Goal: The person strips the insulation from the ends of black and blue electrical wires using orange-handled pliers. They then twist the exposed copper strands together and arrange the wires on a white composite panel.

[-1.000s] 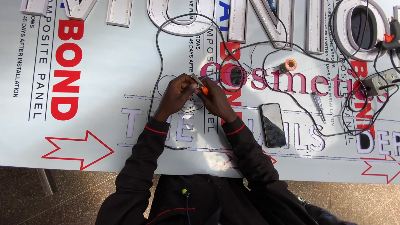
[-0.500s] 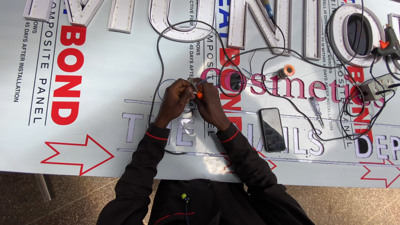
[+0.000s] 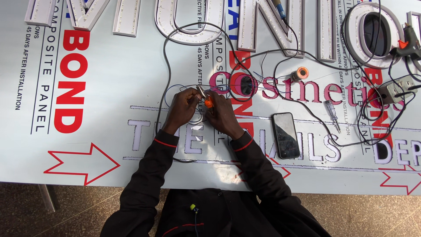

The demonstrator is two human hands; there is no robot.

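Pinching thin wire (image 3: 199,91), orange-handled tool (image 3: 208,102)

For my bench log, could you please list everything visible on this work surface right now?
sign panel: one, white with red and black print, fills the table
channel letters: a row, white, along the far edge
wires: several, dark, looped over the middle and right of the panel
small tool with orange handle: one, between the two hands
smartphone: one, black, right of the hands
screwdriver: one, clear handle, right of the phone
solder spool: one, orange, past the phone
glue gun: one, black and orange, far right
power socket: one, pale, far right
left hand: on the tool and wires
right hand: on the tool
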